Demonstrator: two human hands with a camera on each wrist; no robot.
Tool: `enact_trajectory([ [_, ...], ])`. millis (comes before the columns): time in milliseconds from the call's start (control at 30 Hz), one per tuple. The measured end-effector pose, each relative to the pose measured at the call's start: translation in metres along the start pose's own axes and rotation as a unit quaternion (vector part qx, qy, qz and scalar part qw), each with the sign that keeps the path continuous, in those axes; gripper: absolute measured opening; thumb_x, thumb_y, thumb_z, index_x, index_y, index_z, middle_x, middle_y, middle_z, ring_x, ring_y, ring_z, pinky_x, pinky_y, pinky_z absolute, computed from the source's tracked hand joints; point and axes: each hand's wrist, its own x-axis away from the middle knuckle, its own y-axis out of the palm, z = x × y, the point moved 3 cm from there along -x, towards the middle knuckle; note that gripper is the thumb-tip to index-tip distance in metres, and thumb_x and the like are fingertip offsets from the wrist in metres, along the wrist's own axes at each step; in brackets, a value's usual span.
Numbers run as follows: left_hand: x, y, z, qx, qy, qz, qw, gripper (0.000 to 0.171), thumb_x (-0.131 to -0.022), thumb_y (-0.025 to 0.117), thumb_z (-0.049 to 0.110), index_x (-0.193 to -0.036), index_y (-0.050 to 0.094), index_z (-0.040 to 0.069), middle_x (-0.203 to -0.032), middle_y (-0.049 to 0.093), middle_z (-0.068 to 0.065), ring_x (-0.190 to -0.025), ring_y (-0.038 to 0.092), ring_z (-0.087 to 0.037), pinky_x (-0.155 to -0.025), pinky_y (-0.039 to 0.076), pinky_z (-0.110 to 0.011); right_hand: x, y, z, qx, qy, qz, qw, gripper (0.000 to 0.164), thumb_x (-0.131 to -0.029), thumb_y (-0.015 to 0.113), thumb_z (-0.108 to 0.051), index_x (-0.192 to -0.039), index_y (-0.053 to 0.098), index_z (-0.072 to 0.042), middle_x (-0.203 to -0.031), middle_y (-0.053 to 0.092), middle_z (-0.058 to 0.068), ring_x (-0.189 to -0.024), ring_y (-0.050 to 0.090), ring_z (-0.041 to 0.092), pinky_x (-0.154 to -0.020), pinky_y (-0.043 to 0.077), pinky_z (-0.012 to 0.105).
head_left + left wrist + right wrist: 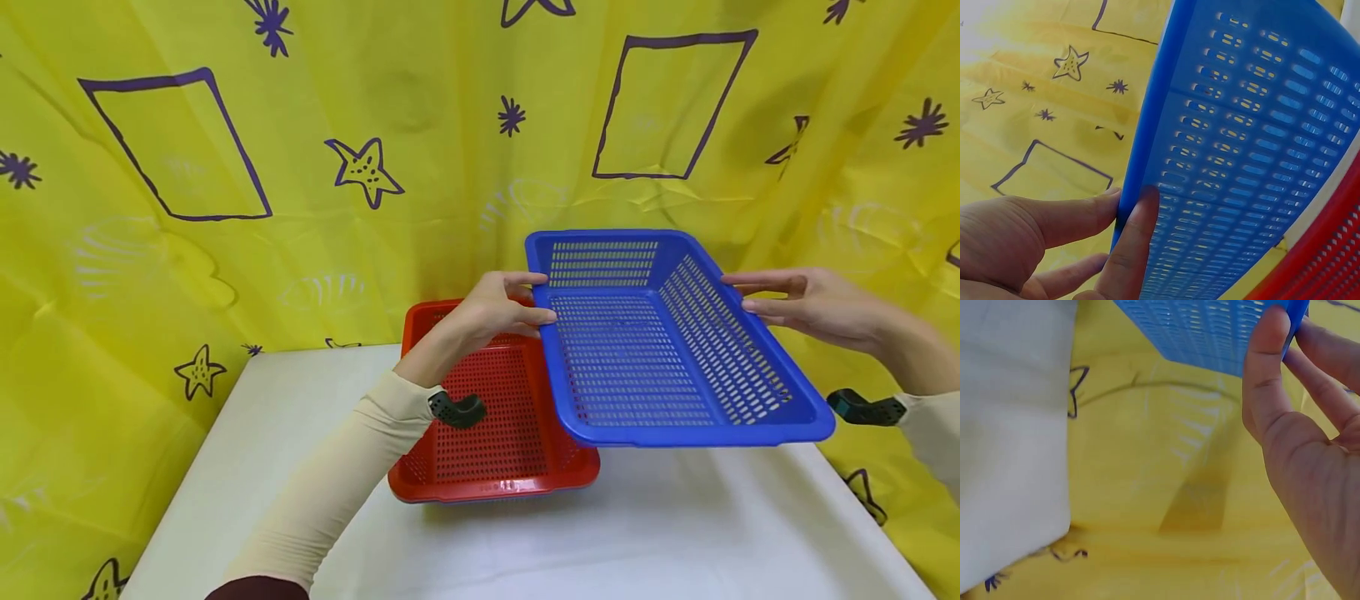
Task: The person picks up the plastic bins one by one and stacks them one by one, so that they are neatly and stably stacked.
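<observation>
A blue plastic basket (630, 358) with slotted walls and floor is held up and tilted, its inside facing the head camera. My left hand (498, 308) pinches its left rim between thumb and fingers, which the left wrist view shows close up at the blue rim (1147, 125). On the opposite side my right hand (817, 308) pinches the right rim; in the right wrist view the thumb (1269, 369) lies against the basket's edge. A red basket (491, 417) sits to the left on the table, partly covered by the blue basket and my left forearm.
The white table (300, 467) extends beneath the baskets. A yellow curtain (420, 100) with dark starfish and frame drawings hangs behind and along both sides. Dark curved devices are strapped at both wrists, one wrist device (457, 410) overlapping the red basket in the head view.
</observation>
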Motion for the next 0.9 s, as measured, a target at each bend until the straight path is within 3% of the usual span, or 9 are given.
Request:
enact_trajectory([
  [267, 0.019, -0.03, -0.004, -0.013, 0.002, 0.013, 0.9998, 0.065, -0.088, 0.077, -0.004, -0.148, 0.053, 0.006, -0.134, 0.058, -0.026, -0.085, 0.073, -0.027, -0.084, 0.062, -0.045, -0.013, 0.022, -0.021, -0.007, 0.008, 0.003, 1.0, 0.052, -0.106, 0.059, -0.019, -0.154, 0.046, -0.006, -0.131, 0.058, -0.007, -0.11, 0.069, 0.016, -0.088, 0.056, 0.021],
  [567, 0.042, -0.065, -0.009, -0.046, 0.004, 0.029, 0.9985, 0.065, -0.09, 0.076, -0.003, -0.15, 0.051, 0.004, -0.14, 0.055, -0.022, -0.09, 0.073, -0.028, -0.088, 0.061, -0.047, -0.029, 0.05, -0.047, -0.025, -0.002, -0.015, 1.0, 0.055, -0.105, 0.062, -0.02, -0.155, 0.045, -0.005, -0.147, 0.047, 0.019, -0.113, 0.066, 0.014, -0.093, 0.057, 0.028],
  [900, 0.069, -0.099, -0.013, -0.077, -0.001, 0.031, 0.9965, 0.066, -0.092, 0.074, -0.002, -0.152, 0.048, 0.002, -0.137, 0.054, -0.023, -0.091, 0.073, -0.027, -0.088, 0.06, -0.046, -0.048, 0.08, -0.07, -0.046, -0.027, -0.022, 0.998, 0.052, -0.103, 0.064, -0.014, -0.152, 0.049, -0.001, -0.145, 0.048, 0.021, -0.114, 0.064, 0.018, -0.094, 0.058, 0.034],
])
